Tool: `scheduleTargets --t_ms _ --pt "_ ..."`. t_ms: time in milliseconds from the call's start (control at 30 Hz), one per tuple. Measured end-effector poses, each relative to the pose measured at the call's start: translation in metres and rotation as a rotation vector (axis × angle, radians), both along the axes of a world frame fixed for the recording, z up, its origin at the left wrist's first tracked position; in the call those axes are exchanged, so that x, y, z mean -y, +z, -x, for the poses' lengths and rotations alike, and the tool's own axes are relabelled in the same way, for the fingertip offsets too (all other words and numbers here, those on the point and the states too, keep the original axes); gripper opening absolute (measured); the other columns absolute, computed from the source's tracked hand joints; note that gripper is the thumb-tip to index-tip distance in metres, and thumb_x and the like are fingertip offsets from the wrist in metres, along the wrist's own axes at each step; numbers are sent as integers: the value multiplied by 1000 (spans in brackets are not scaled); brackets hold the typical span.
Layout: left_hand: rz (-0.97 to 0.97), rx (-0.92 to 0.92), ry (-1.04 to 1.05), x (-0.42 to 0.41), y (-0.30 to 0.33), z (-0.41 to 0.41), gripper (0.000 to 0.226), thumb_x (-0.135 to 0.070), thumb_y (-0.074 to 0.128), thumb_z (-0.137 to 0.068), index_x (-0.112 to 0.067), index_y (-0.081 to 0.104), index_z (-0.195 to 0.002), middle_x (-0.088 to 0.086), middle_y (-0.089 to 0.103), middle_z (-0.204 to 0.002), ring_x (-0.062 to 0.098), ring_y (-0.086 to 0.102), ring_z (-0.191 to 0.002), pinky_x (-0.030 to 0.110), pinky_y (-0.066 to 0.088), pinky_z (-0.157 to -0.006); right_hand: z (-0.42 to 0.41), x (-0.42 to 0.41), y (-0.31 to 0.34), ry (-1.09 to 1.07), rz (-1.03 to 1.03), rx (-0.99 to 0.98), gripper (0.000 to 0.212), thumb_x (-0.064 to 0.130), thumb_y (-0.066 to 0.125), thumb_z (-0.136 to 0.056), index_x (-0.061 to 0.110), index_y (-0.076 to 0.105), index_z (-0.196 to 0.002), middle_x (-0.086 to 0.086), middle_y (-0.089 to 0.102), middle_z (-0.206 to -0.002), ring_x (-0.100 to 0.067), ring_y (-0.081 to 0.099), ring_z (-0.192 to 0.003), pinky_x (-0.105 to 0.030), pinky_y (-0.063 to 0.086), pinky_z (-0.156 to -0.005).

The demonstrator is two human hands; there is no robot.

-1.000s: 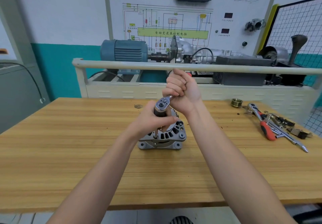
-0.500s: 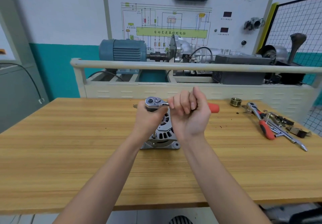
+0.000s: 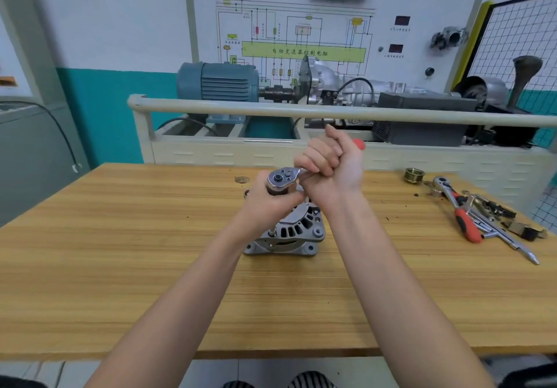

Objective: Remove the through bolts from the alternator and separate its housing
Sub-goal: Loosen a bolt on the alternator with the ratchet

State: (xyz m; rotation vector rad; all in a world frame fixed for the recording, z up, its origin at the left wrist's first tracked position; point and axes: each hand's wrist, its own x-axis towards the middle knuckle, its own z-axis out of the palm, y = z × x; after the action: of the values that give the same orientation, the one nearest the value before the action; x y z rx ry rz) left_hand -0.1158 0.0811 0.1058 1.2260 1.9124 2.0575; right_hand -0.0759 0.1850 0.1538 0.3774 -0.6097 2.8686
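The alternator (image 3: 289, 234) stands on the wooden bench (image 3: 120, 267). Above it, the left hand (image 3: 268, 203) grips the ratchet (image 3: 284, 178) below its head; the right hand (image 3: 331, 164) clenches the ratchet's red handle.

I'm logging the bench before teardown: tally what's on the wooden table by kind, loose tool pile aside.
Alternator: 1
Ratchet wrenches: 2, one held, one lying at right
Brass threaded fitting: 1
Small round washer-like piece: 1
Total: 5

White-and-teal wall (image 3: 99, 56) behind a wooden workbench (image 3: 120, 267) — a wiring-diagram board (image 3: 301, 34) mounted beyond.
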Motion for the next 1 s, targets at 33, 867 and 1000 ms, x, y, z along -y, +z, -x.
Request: scheduleTargets --t_ms 33,867,1000 --pt "-41 11 66 -3 -1 0 32 -1 58 -69 -14 34 -51 -8 31 -42 8 24 -40 19 22 -41 -6 5 -5 -109 21 -31 53 17 40 -92 19 34 -39 7 24 -34 -7 20 -28 -20 24 -35" --pt "-124 28 68 -6 -1 5 28 -4 55 -69 -18 38 -51 -12 32 -41 5 25 -39 16 23 -39 -27 25 -24 -363 34 -155 46 20 42 -90 19 36 -44 5 25 -39 -10 23 -35 -23 34 -44" --pt "-92 24 146 -6 -4 2 27 -10 57 -65 -19 37 -50 -12 32 -42 7 25 -41 19 21 -41 -32 28 -28 -404 -42 -206 46 20 41 -91 19 37 -45 4 27 -40 -10 25 -37 -24 36 -46"
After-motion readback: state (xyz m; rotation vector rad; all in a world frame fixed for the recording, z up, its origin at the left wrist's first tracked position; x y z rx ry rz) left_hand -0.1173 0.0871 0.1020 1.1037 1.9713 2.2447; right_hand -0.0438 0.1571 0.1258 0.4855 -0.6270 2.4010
